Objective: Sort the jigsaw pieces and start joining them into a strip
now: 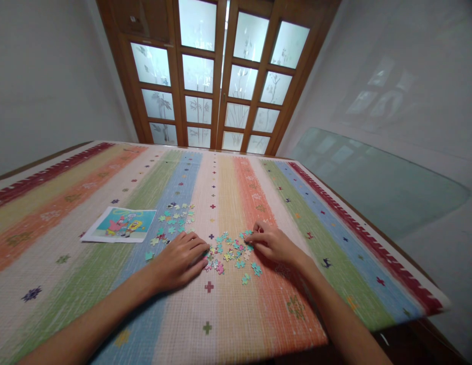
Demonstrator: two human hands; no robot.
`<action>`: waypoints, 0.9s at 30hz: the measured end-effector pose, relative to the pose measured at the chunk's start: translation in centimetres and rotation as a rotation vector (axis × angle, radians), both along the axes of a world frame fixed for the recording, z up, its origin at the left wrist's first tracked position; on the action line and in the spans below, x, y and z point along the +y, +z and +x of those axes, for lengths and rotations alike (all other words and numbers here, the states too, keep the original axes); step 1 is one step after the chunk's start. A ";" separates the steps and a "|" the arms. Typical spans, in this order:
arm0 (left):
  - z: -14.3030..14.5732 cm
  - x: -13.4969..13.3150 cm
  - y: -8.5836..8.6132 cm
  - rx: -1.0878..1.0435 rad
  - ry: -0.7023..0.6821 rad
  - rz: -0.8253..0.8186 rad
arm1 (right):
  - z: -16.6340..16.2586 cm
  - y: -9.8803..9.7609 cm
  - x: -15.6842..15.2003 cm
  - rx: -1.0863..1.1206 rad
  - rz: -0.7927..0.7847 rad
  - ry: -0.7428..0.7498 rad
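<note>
Head view, tablecloth: the striped, multicoloured woven cloth (190, 314) fills the lower frame and bears two clusters of pieces and a printed sheet.
Central pile: small turquoise, pink and yellow jigsaw pieces (230, 248) lie just below the middle of the frame, between the hands, some overlapping.
Pile's direction: it spreads mainly left to right, with loose pieces trailing toward the lower right; knobs point various ways, and single pieces are too small to give a long axis.
Left cluster: turquoise and pale yellow jigsaw pieces (172, 221) lie left of centre, more spread out, in a band slanting from lower left to upper right.
Picture sheet: a white-bordered rectangular cartoon print (123, 225) lies at centre left, its long axis running left to right, its figures' heads toward the top.
Left hand: the left hand (184, 258) rests palm down at the pile's left edge, fingers slightly bent; cannot tell whether it holds anything.
Right hand: the right hand (271, 243) is at the pile's right edge, thumb and forefinger nearly together; cannot tell whether a piece is between them.
</note>
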State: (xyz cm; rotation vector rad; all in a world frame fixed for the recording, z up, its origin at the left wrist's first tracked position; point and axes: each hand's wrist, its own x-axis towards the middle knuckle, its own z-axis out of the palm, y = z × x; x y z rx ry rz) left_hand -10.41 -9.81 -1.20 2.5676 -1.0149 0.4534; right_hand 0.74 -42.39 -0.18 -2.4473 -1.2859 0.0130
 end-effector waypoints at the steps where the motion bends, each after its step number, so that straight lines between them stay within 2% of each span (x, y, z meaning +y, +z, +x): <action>1: 0.0 0.0 0.0 0.003 0.000 -0.005 | 0.0 0.0 0.0 -0.003 -0.011 -0.004; 7: -0.2 -0.1 0.0 0.015 -0.010 -0.025 | -0.1 0.4 -0.2 -0.020 -0.020 -0.116; 12: -0.2 -0.3 -0.1 0.013 -0.022 -0.014 | -0.9 1.0 0.3 0.128 0.044 -0.012; 16: -0.2 -0.3 -0.2 0.012 -0.026 -0.003 | -1.5 1.5 0.7 0.235 0.009 0.032; 22: -0.2 -0.2 -0.2 0.016 -0.027 -0.010 | -1.5 1.7 0.5 0.210 -0.015 -0.012; 27: -0.2 -0.3 -0.1 0.021 -0.030 -0.017 | -1.6 1.8 0.8 0.200 0.000 0.030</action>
